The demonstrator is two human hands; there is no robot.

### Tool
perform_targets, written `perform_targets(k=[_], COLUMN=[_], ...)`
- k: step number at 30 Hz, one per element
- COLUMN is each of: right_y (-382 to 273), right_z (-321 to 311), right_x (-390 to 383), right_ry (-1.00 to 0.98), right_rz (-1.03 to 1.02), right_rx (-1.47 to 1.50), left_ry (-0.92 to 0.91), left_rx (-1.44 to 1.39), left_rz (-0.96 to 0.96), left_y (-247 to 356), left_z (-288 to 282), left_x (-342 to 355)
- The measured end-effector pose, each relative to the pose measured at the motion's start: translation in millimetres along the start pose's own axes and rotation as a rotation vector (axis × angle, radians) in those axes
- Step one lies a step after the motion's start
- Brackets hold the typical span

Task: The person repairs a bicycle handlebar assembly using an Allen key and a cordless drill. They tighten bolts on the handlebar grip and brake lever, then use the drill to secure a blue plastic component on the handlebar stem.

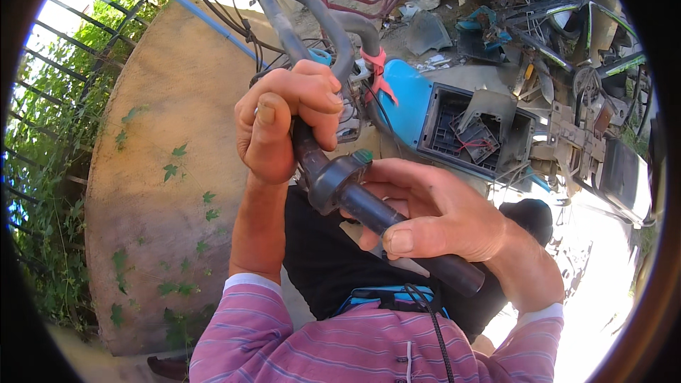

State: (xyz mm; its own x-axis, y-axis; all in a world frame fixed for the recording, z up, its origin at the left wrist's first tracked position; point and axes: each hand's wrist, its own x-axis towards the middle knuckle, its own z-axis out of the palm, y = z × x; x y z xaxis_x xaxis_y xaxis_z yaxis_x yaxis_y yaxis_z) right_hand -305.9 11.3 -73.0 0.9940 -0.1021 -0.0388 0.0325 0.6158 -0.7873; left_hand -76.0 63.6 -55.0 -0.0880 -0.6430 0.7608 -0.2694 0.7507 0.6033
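Note:
A dark handlebar (281,25) comes down from the top of the view and ends near my lap. My left hand (284,117) is closed round its bar, just above a round black switch collar (328,186) with a green button (363,156). Below the collar runs a black handlebar grip (457,274). My right hand (454,216) is curled about this grip, its thumb lying on top and its fingers partly hidden behind it. Thin black cables (245,28) hang near the upper part of the bar.
A blue scooter body (403,103) with an open black compartment (445,128) lies ahead to the right. Pink cloth (383,74) is tied round a bent tube. Scrap parts (560,35) pile up at the far right. On the left are a tan wall (152,184), vines and a metal fence (53,78).

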Motion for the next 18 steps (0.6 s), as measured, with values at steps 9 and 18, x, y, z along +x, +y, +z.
perform_targets(k=[9, 18], right_y=[-21.8, -39.0], right_z=[5.8, 68.3], right_x=[-11.6, -0.1], right_ry=[0.129, 0.588], right_rz=[0.043, -0.24], right_rx=[-0.322, -1.066], left_ry=[-0.024, -0.007], left_rx=[-0.01, 0.033], left_rz=[-0.02, -0.163], left_y=[3.0, 15.2], left_z=[-1.4, -0.7], left_x=[2.2, 5.0])
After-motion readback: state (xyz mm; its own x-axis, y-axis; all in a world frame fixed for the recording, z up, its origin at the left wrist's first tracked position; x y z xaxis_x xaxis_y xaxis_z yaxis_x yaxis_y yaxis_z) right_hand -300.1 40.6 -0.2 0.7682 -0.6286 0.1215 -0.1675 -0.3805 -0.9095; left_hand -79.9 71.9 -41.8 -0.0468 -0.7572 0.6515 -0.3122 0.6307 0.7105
